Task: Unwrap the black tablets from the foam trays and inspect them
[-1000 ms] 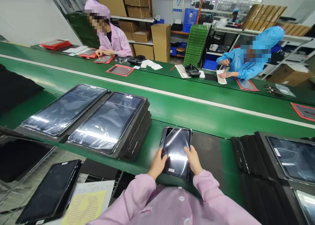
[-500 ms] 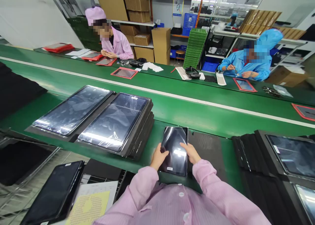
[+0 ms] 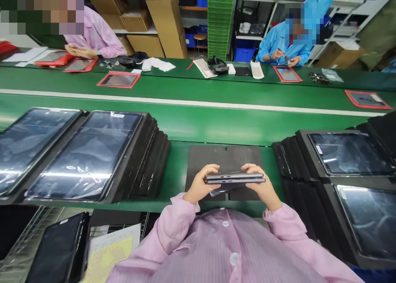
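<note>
Two thin tablets (image 3: pixel 234 178), one on top of the other, are held level in front of my chest with their narrow edges toward me. My left hand (image 3: pixel 201 185) is closed round their left end, and my right hand (image 3: pixel 262 187) grips the right end, thumbs and fingers above and below. Small ports show along the grey edges. The screens cannot be seen from this angle. Something thin and shiny, perhaps film, hangs below the tablets. Underneath lies a dark foam pad (image 3: pixel 206 157) on the green bench.
Film-covered tablets (image 3: pixel 88 159) lie on stacked black foam sheets at left; another stack with tablets (image 3: pixel 349 153) stands at right. A green conveyor (image 3: pixel 216 120) runs across. Beyond it sit two co-workers, one in blue (image 3: pixel 272 41). A tablet and papers (image 3: pixel 109 252) rest on a lower rack.
Earlier, one tablet lay screen up between my hands; now two stacked tablets are lifted and turned edge-on. The view has shifted, and more of the dark foam pad shows.
</note>
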Motion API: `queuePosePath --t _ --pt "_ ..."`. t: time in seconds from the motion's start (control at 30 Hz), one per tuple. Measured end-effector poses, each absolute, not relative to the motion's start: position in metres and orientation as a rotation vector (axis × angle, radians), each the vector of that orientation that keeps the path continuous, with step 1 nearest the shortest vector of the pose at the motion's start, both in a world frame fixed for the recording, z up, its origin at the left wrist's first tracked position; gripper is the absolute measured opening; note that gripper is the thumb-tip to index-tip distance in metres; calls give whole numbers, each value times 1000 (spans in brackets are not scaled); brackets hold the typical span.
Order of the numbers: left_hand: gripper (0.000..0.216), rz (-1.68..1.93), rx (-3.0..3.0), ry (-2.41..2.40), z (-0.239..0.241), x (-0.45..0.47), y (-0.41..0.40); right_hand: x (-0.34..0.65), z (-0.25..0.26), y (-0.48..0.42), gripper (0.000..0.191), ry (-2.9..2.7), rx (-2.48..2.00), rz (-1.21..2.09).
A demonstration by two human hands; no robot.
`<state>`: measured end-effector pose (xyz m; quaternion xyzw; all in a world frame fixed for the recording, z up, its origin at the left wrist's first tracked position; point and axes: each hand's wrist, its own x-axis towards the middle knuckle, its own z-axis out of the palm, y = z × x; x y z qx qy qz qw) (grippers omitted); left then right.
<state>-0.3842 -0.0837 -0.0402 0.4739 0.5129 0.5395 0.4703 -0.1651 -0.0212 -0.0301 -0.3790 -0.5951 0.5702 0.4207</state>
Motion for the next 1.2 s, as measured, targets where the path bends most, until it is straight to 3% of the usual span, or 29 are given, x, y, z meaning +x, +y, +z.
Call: queuePosePath --t 0.1,0.23,0.43,1.2 --pt "39 1325 1271 1162 -36 -383 -84 -160 -25 -24 37 -1565 -915 1456" --pt "24 1286 1347 1063 -28 -387 -84 -157 -16 -23 38 -1561 -821 1470" --pt "38 1314 1209 1075 -24 -387 -81 -160 -14 -12 31 -1569 -692 1481" --pt "34 1399 1179 1021 -24 -385 -83 -162 -14 -9 31 -1558 -641 1549"
